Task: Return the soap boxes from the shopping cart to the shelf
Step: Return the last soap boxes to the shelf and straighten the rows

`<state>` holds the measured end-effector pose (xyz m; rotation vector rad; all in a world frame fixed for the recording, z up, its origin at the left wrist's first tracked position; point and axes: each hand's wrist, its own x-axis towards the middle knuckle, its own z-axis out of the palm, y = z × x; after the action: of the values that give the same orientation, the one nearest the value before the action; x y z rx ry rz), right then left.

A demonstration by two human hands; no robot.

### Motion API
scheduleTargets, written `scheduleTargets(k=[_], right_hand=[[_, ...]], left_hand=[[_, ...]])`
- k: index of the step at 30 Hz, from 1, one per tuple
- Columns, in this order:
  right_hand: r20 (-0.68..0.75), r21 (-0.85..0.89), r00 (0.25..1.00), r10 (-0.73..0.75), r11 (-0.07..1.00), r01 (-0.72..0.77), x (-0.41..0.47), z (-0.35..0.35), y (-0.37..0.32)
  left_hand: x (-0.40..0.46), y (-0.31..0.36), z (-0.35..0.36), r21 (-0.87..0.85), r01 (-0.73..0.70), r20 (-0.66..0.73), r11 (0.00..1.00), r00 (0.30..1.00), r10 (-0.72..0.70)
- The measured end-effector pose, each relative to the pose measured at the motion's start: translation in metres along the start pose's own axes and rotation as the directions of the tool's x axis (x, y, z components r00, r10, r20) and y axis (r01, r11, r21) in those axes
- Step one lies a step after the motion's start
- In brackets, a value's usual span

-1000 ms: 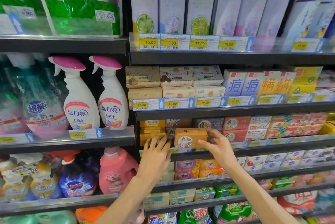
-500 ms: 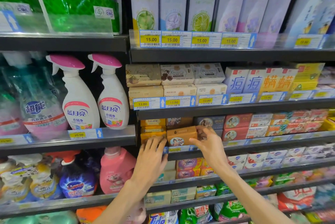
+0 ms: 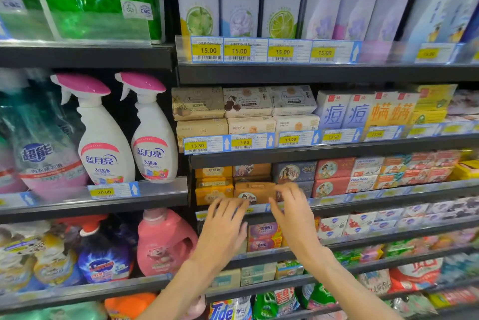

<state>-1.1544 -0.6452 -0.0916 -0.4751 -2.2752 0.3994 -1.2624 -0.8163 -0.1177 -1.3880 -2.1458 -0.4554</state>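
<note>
Tan cardboard soap box, rectangular, sits on the shelf edge beside yellow boxes. Right hand pinches its corner; left hand spreads flat below.

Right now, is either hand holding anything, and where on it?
The right hand has its fingertips on the right end of the brown soap box on the shelf; blur hides whether it pinches. The left hand is spread below it, holding nothing.

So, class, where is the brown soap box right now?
In the head view, the brown soap box sits centre frame on the soap shelf, between yellow boxes on its left and the right hand.
</note>
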Motion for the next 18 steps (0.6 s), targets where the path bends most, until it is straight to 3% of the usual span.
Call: scheduleTargets(k=[3,5,12,18], right_hand=[[0.055,-0.106,0.98,-0.19,0.975,0.195,-0.01,0.003,0.002],[0.075,-0.139,0.969,-0.237,0.959,0.246,-0.011,0.01,0.004],[0.117,-0.175,0.977,-0.181,0.964,0.2,-0.002,0.021,0.007],[0.117,-0.169,0.977,-0.178,0.966,0.196,-0.003,0.021,0.008]], left_hand=[[0.01,0.012,0.004,-0.026,-0.078,0.0,0.997,0.997,0.078],[0.014,0.014,0.008,-0.021,-0.074,0.017,0.997,0.997,0.074],[0.019,0.016,0.009,0.014,0.042,0.084,0.999,0.996,-0.043],[0.023,0.016,0.005,-0.004,0.063,0.136,0.998,0.989,-0.062]])
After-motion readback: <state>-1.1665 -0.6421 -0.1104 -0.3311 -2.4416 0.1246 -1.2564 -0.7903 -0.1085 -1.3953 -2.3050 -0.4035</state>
